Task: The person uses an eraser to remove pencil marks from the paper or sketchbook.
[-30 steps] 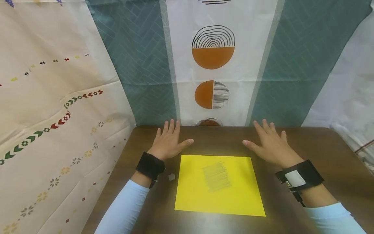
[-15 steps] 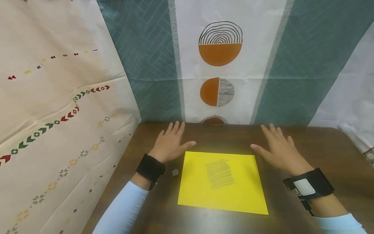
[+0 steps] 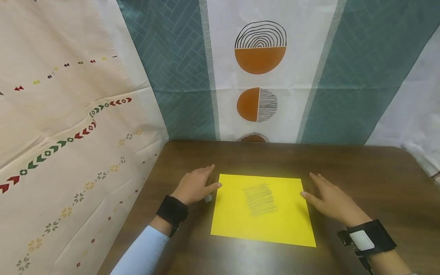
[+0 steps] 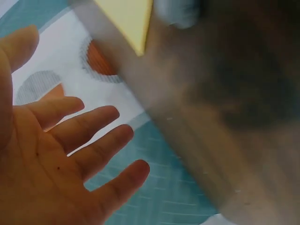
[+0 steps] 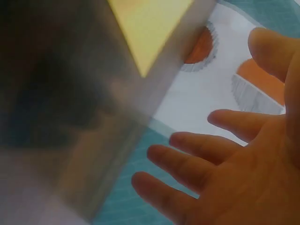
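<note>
A yellow sheet of paper lies on the brown table, with a patch of grey scribbled strokes near its middle. My left hand is over the table beside the sheet's left edge, thumb tip right at the paper. Just under that hand shows a small whitish block, partly hidden by it and blurred in the left wrist view. To the right of the sheet, my right hand has its thumb tip at the paper's right edge. Both wrist views show spread, relaxed fingers and bare palms, holding nothing.
The table ends at the back against a hanging cloth with green and white bands and orange half circles. A cream patterned cloth borders the left side. Each wrist wears a black band.
Both hands have drawn back from the table's far edge to the sides of the yellow paper. The left hand now partly covers the whitish block. The head view has shifted slightly.
</note>
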Available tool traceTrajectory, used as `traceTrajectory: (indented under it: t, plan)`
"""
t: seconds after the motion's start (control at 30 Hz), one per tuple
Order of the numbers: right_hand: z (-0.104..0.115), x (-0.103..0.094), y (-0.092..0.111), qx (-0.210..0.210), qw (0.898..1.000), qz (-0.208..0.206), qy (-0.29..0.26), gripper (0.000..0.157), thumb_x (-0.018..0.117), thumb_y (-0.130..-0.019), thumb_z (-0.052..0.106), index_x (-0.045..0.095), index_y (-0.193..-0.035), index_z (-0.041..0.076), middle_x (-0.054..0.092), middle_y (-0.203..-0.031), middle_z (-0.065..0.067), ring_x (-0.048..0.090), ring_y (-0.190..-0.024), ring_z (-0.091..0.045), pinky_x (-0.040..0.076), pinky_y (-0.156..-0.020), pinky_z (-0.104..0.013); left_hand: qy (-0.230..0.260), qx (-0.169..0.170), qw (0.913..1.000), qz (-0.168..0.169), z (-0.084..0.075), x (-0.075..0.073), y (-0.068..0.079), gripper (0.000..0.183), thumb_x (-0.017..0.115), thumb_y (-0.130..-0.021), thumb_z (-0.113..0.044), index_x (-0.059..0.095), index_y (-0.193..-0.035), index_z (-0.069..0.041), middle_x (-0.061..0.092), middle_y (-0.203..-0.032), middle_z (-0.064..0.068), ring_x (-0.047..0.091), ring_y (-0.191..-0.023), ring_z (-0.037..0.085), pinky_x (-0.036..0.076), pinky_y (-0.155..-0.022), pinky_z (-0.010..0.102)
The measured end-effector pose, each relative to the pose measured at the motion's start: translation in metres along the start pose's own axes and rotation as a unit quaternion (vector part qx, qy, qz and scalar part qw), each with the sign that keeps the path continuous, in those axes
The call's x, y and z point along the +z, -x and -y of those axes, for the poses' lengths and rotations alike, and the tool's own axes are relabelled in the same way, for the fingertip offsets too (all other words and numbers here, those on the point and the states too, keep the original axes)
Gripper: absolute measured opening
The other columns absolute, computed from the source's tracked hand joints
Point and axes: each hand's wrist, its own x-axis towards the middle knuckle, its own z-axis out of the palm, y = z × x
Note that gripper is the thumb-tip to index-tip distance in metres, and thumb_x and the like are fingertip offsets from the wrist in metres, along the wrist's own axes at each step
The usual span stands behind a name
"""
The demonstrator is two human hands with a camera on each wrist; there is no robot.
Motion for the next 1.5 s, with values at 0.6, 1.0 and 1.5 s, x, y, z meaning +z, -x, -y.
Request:
traceTrajectory:
  t: [0.6,1.0,1.5]
  plan:
    - [-0.034,0.032,0.028,0.026,0.998,0.027,0.041,0.079,0.064,-0.095,0.052,0.056,-0.129,-0.019,0.037,-0.141,-0.048,0.040,-0.123,-0.068,0.037,-0.090,-0.076,0.017,0.071,0.9969,0.028,0.021,0.040,0.019,0.029,0.073,-0.092,-0.019,0.073,-0.118,-0.006,0.064,-0.100,0.004,0.056,-0.083,0.018,0.052,-0.075,0.038]
    - [-0.034,0.035,0.027,0.025,0.998,0.022,0.049,0.081,0.063,-0.095,0.053,0.055,-0.129,-0.019,0.035,-0.141,-0.048,0.037,-0.124,-0.069,0.037,-0.090,-0.077,0.271,0.074,0.9597,-0.015,-0.016,0.026,0.022,0.029,0.050,-0.103,-0.012,0.068,-0.125,-0.011,0.066,-0.099,-0.004,0.058,-0.076,0.013,0.051,-0.069,0.030]
    - [-0.009,0.025,0.007,-0.017,1.000,0.007,0.004,0.068,0.074,-0.091,0.039,0.058,-0.130,-0.015,0.047,-0.137,-0.043,0.054,-0.118,-0.057,0.044,-0.092,-0.069,0.303,0.088,0.9486,-0.020,-0.049,0.003,0.016,0.025,0.069,-0.097,-0.021,0.071,-0.122,-0.017,0.069,-0.100,-0.017,0.062,-0.089,0.008,0.054,-0.079,0.031]
